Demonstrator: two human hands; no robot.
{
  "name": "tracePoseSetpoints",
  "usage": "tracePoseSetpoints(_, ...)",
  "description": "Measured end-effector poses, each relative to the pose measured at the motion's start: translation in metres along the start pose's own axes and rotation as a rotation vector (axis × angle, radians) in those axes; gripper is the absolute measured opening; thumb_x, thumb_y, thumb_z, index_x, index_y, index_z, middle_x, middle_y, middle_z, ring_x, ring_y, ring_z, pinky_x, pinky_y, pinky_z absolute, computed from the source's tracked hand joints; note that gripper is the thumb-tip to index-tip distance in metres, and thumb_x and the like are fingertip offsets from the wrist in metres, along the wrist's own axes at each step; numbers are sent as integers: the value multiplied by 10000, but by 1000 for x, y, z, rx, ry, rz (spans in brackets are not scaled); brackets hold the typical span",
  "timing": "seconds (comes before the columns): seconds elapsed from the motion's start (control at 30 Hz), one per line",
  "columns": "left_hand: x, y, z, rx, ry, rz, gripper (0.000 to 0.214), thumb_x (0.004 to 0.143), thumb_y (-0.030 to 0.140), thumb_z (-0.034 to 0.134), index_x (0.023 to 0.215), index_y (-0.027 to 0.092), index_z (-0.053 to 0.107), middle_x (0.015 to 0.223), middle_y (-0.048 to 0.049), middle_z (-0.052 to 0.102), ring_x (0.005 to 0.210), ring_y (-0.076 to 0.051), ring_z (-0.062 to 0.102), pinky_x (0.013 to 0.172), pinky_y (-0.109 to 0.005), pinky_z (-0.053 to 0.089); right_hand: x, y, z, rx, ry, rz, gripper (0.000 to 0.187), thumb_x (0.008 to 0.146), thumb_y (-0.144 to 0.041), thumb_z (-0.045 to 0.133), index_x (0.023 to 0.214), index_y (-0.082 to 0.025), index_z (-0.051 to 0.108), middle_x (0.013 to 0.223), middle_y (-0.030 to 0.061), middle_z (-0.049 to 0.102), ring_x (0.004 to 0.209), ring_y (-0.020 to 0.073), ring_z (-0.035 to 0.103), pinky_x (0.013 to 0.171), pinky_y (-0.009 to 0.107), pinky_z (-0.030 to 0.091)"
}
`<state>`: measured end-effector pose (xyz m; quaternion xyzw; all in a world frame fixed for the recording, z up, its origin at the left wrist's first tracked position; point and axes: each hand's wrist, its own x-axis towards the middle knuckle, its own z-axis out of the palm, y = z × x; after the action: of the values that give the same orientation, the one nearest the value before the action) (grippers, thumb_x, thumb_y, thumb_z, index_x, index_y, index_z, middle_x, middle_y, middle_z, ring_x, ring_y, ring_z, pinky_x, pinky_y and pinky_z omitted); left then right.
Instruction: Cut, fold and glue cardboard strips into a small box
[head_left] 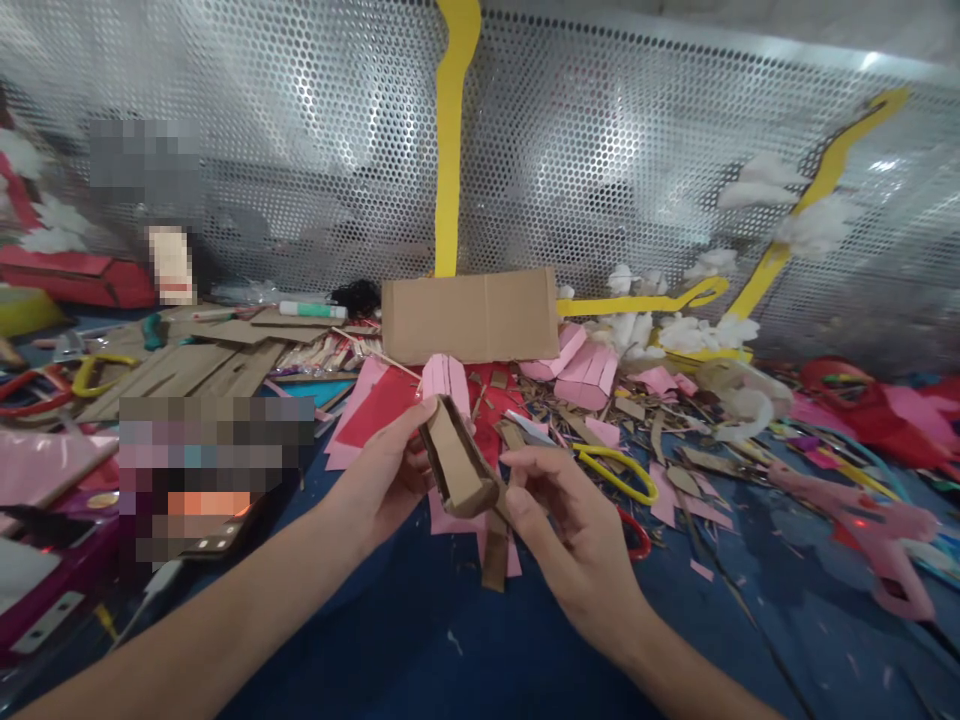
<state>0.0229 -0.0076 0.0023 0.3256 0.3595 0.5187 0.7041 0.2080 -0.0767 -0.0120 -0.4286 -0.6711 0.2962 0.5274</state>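
A small folded brown cardboard piece [456, 460], shaped like a little box, is held up between both hands over the blue table [420, 640]. My left hand [379, 480] grips its left side, thumb on top and fingers wrapped behind. My right hand [566, 515] pinches its lower right end with thumb and forefinger. A cardboard strip [495, 560] hangs below the piece. Pink paper [446, 380] and red paper [382, 405] lie just behind it.
An upright cardboard sheet [469, 315] stands behind. Yellow scissors [619, 470] and red-handled scissors [637, 535] lie right of my hands, pink scissors [877, 540] farther right. Cardboard strips [195, 365], a glue stick [311, 310] and scraps litter the table. A perforated metal screen [637, 150] backs it.
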Motion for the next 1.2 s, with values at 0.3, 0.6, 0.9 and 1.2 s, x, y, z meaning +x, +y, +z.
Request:
tracePoseSetpoints(0.3, 1, -4, -1, -36, 135, 24, 320, 757, 408, 871, 934, 182, 731, 775, -12, 749, 566, -107, 630, 529, -220, 494, -3, -2, 2, -176, -93, -42, 471, 899, -338, 757, 1320, -317, 548, 1045, 35, 588, 815, 193, 603, 762, 341, 557)
tracePoseSetpoints(0.6, -3, -9, 4, -21, 94, 71, 343, 755, 388, 874, 1005, 193, 742, 923, -41, 759, 736, -157, 686, 635, -251, 541, -2, 7, 4, 33, -153, 268, 747, 894, -472, 750, 1502, -309, 346, 1201, 112, 630, 839, 235, 704, 749, 392, 613)
tracePoseSetpoints(0.9, 6, -5, -2, -27, -95, 126, 374, 831, 394, 810, 1139, 191, 749, 1057, -79, 754, 921, -199, 690, 764, -275, 554, 8, 9, 3, 296, -108, 256, 370, 949, -448, 702, 1253, -278, 577, 1194, 77, 701, 1057, 239, 699, 899, 367, 572)
tracePoseSetpoints(1.2, 18, 6, -23, 176, -238, -27, 484, 771, 289, 875, 1198, 172, 679, 1110, -95, 758, 860, -209, 746, 841, -375, 609, 30, 23, -15, 473, 262, 269, 346, 863, -501, 786, 1097, -256, 722, 953, 10, 669, 702, 131, 575, 597, 248, 506)
